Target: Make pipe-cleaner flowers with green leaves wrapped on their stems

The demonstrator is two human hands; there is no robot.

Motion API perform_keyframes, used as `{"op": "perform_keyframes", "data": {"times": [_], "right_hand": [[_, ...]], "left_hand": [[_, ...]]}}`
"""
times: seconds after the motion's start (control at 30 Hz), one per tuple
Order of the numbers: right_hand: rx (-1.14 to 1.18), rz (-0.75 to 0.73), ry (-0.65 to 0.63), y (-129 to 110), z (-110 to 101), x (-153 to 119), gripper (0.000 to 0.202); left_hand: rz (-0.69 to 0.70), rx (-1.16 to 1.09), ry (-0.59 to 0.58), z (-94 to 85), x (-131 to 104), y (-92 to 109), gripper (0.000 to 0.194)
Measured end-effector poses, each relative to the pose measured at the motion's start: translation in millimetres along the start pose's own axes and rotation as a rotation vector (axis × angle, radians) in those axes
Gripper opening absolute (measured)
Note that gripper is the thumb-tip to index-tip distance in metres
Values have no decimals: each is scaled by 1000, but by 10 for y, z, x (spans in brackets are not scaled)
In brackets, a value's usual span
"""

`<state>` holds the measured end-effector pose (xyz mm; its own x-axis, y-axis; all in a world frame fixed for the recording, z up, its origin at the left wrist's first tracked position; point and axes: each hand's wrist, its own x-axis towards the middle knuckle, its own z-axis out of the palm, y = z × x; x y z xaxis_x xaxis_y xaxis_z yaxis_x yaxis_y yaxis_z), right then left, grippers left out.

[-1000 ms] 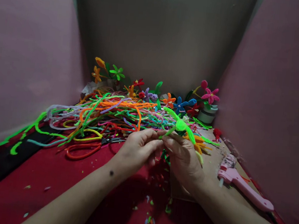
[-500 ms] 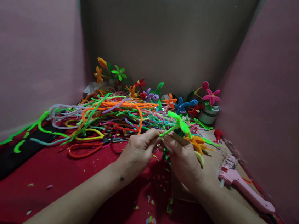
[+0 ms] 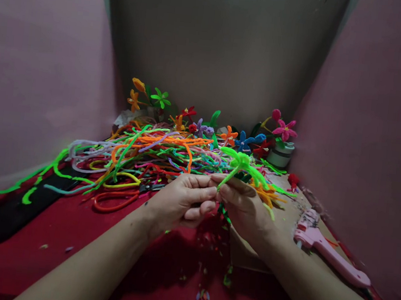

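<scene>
A bright green pipe-cleaner flower (image 3: pixel 241 163) rises between my hands, its petals leaning up and to the right. Its stem runs down to the fingertips of both hands. My left hand (image 3: pixel 191 200) is closed, thumb and forefinger pinching the lower stem end. My right hand (image 3: pixel 246 207) is closed too, gripping the stem just beside the left fingertips. Dark green pipe cleaner (image 3: pixel 224 213) shows beneath the right hand. Orange pipe-cleaner petals (image 3: pixel 269 195) lie just behind the right hand.
A tangled heap of coloured pipe cleaners (image 3: pixel 157 150) lies beyond my hands, with scissors (image 3: pixel 151 188) at its near edge. Finished flowers stand behind, some in a white pot (image 3: pixel 280 154). A pink glue gun (image 3: pixel 329 252) rests on cardboard at right. Scraps dot the red cloth (image 3: pixel 158 279).
My left hand has turned, and its curled fingers now show. The green flower has tilted a little, its petals swinging to the right.
</scene>
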<state>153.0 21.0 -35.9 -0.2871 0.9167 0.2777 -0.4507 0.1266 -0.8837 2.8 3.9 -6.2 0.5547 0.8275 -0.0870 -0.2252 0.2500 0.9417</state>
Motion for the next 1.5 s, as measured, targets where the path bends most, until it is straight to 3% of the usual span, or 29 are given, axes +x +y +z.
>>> {"op": "perform_keyframes", "data": {"times": [0.1,0.17,0.3,0.43,0.6,0.77,0.93,1.17,1.27,1.37,1.5], "right_hand": [[95,18,-21,-27,40,-10,10],[131,-3,16,-30,60,-9,5],[124,-71,110,22,47,4,6],[18,-68,163,79,6,-7,5],[-78,-57,161,48,18,-46,2],[21,-18,53,5,54,-52,4],[18,-14,-12,7,71,-32,19],[36,1,-25,31,31,-2,16],[10,-22,-6,18,31,-17,14],[38,-26,6,-9,62,-29,12],[84,-46,82,-43,90,-25,7]], "left_hand": [[53,145,-4,0,-3,6,19],[154,392,97,33,9,-7,23],[503,885,373,89,51,-95,10],[647,1042,483,79,72,-181,12],[637,1030,493,66,64,-201,14],[486,711,462,134,48,-134,20],[308,394,379,189,33,-55,16],[196,207,227,99,47,-41,24],[141,208,189,98,32,-19,26],[102,314,222,125,20,4,24],[243,523,307,132,45,-21,13]]}}
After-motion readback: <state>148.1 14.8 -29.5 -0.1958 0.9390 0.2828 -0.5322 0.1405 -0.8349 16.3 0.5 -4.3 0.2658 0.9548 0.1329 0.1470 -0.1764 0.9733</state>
